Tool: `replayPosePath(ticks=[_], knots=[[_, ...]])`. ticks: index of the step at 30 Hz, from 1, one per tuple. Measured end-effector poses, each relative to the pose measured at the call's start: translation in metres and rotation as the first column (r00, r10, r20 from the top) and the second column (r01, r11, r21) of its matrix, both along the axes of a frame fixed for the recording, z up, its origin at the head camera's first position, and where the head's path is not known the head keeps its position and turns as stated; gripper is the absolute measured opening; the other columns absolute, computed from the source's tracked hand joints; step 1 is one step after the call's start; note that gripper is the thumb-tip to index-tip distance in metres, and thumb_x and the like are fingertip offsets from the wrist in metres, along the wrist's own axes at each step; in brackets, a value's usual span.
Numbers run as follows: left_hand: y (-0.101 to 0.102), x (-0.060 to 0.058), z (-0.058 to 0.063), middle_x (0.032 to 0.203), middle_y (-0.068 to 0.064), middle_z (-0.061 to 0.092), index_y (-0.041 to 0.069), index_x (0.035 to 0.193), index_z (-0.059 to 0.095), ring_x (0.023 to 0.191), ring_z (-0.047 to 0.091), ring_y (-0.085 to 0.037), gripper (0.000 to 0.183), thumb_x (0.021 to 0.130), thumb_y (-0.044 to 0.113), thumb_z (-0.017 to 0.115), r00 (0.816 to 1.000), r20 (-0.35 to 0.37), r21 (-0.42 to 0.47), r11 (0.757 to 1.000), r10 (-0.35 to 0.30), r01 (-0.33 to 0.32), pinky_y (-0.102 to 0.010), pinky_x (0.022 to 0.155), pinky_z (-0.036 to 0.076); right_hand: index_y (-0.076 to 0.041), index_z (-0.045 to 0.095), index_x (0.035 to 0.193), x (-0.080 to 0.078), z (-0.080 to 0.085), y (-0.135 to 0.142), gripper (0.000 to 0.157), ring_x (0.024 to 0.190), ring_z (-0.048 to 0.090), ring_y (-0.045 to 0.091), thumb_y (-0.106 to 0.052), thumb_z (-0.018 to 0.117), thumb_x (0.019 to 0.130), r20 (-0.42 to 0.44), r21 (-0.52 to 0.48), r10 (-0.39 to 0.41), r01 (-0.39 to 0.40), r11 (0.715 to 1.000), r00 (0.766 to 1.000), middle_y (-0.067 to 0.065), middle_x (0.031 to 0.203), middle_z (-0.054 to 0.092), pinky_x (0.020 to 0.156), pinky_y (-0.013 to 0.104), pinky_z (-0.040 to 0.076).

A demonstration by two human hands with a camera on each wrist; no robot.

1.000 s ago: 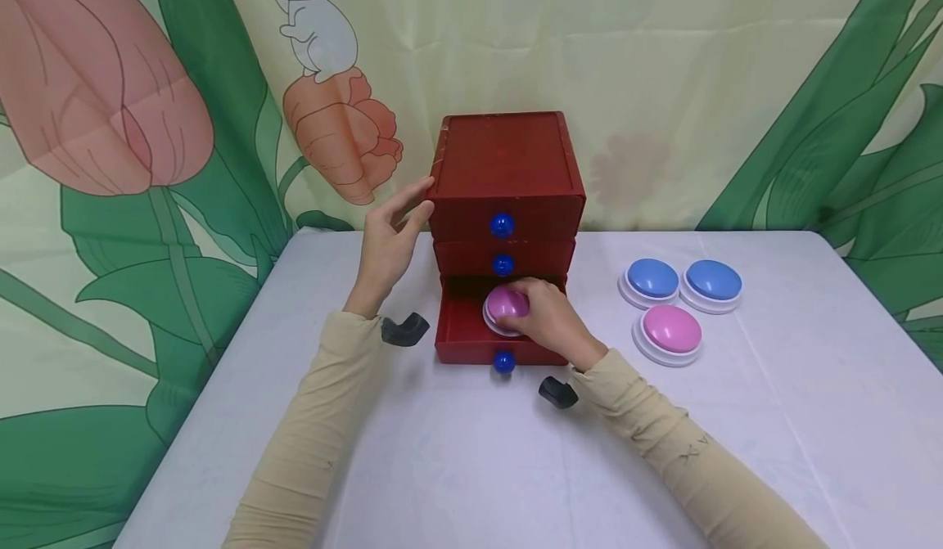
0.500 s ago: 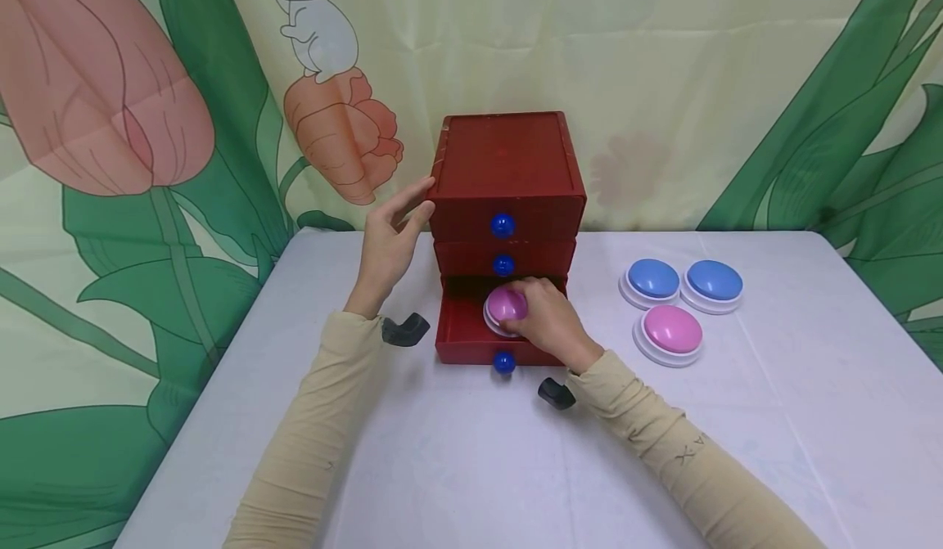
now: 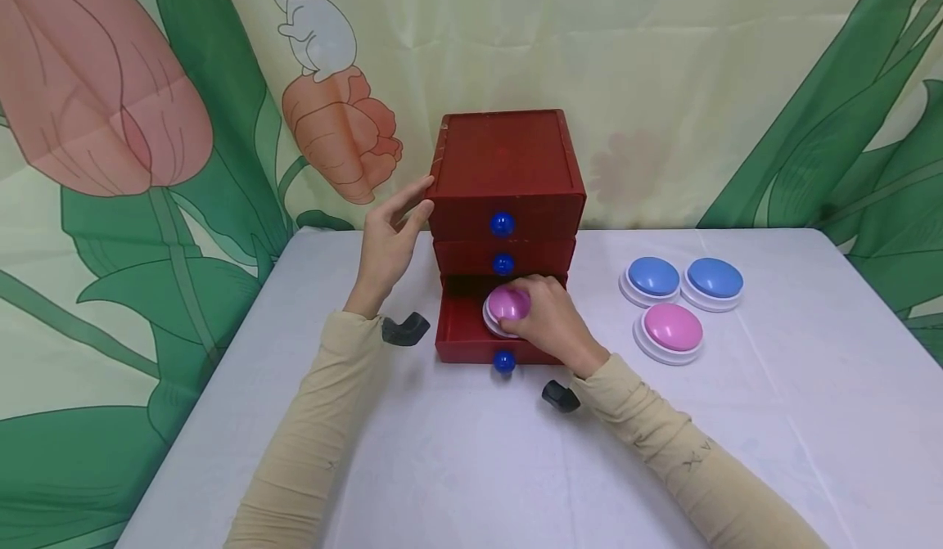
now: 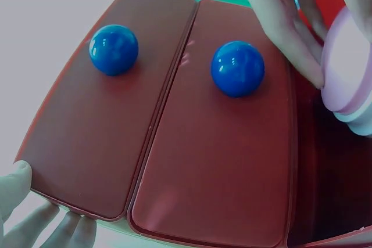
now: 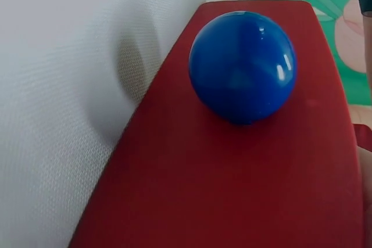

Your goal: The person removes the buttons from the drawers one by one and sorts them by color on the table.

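Observation:
In the head view, a red cabinet stands with its bottom drawer pulled out; the two drawers above are closed. Over that open drawer my right hand grips a pink domed push button with a white base, tilted slightly. Whether its base touches the drawer floor, I cannot tell. My left hand touches the cabinet's upper left side, fingers extended. The left wrist view shows the left thumb at the cabinet's corner. A blue knob on the drawer front fills much of the right wrist view.
Right of the cabinet on the white-covered table sit two blue push buttons and another pink button. Blue knobs stick out from the drawer fronts. A patterned cloth backdrop hangs behind the table.
Almost nothing differs. The right hand shifts only very slightly, still holding the pink push button over the drawer; the left hand stays at the cabinet's side.

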State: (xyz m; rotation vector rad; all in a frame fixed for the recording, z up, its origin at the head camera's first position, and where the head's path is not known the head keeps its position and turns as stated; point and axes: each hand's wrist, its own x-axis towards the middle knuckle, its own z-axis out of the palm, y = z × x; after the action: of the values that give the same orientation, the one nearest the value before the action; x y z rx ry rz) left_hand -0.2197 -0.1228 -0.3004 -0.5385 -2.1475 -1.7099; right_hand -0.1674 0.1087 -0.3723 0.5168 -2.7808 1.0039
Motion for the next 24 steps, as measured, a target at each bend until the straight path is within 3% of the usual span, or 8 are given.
replayPosePath(ticks=[17, 24], knots=[[0.001, -0.001, 0.000, 0.145, -0.008, 0.055, 0.008, 0.141, 0.057, 0.132, 0.054, -0.021, 0.043, 0.098, 0.010, 0.061, 1.000, 0.000, 0.008, 1.000, -0.005, 0.005, -0.042, 0.108, 0.046, -0.005, 0.069, 0.120, 0.018, 0.018, 0.016, 0.053, 0.111, 0.056, 0.030, -0.021, 0.086, 0.073, -0.014, -0.056, 0.015, -0.015, 0.998, 1.000, 0.013, 0.119, 0.066, 0.089, 0.047, 0.055], [0.000, -0.001, -0.001, 0.145, -0.004, 0.056, 0.012, 0.140, 0.058, 0.132, 0.054, -0.017, 0.041, 0.099, 0.015, 0.061, 1.000, -0.013, -0.003, 1.000, 0.002, -0.002, -0.039, 0.109, 0.046, -0.004, 0.067, 0.123, 0.023, 0.026, 0.021, 0.056, 0.115, 0.055, 0.031, -0.020, 0.086, 0.073, 0.004, -0.079, 0.016, -0.016, 0.997, 1.000, 0.013, 0.124, 0.064, 0.089, 0.048, 0.056]])
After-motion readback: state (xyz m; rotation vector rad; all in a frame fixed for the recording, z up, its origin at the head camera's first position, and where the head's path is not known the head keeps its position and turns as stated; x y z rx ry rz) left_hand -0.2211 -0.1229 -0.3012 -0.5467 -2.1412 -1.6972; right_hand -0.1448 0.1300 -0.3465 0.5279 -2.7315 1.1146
